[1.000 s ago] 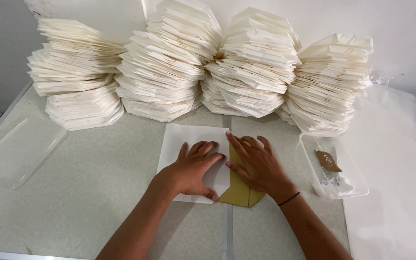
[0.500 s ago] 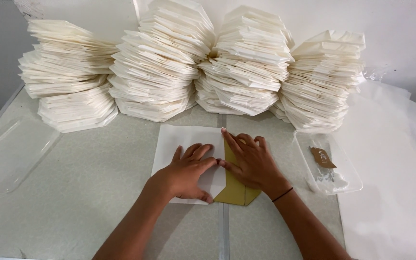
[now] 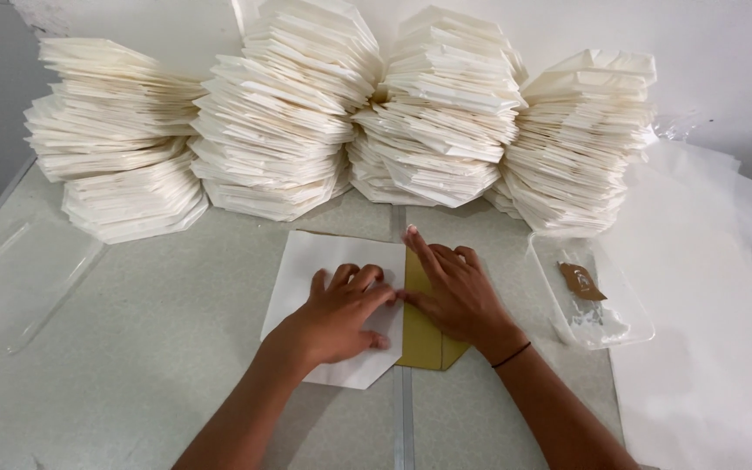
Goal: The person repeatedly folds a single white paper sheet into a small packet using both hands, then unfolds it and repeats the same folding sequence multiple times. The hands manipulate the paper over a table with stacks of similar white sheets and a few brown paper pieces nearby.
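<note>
- White paper, a single sheet (image 3: 319,270), lies flat on the grey speckled desk (image 3: 150,348), near its middle, with its lower right corner cut off at a slant.
- A gold-coloured card (image 3: 421,335) lies under the right edge of the sheet and shows as a tall strip just right of it, its bottom corner angled.
- The left hand (image 3: 341,313) lies palm down on the sheet, fingers spread and pointing up and to the right; its grip is released, pressing rather than clasping anything.
- The right hand (image 3: 454,292) lies flat across the gold strip, forefinger stretched towards the top edge of the sheet; its grip is likewise slack, nothing closed in it. A thin dark band (image 3: 513,355) goes round that wrist.
- The fingertips of the two hands meet over the line where sheet and card join.
- Behind the hands, along the wall, stand four tall leaning stacks of folded white paper (image 3: 285,113), close together and touching one another.
- To the right, near the right hand, a shallow clear plastic tray (image 3: 607,335) sits on the desk with a small brown scrap (image 3: 580,280) in it.
- Past the tray, large loose white sheets (image 3: 698,305) cover the right end of the desk.
- At the far left lies another clear plastic tray (image 3: 28,278).
</note>
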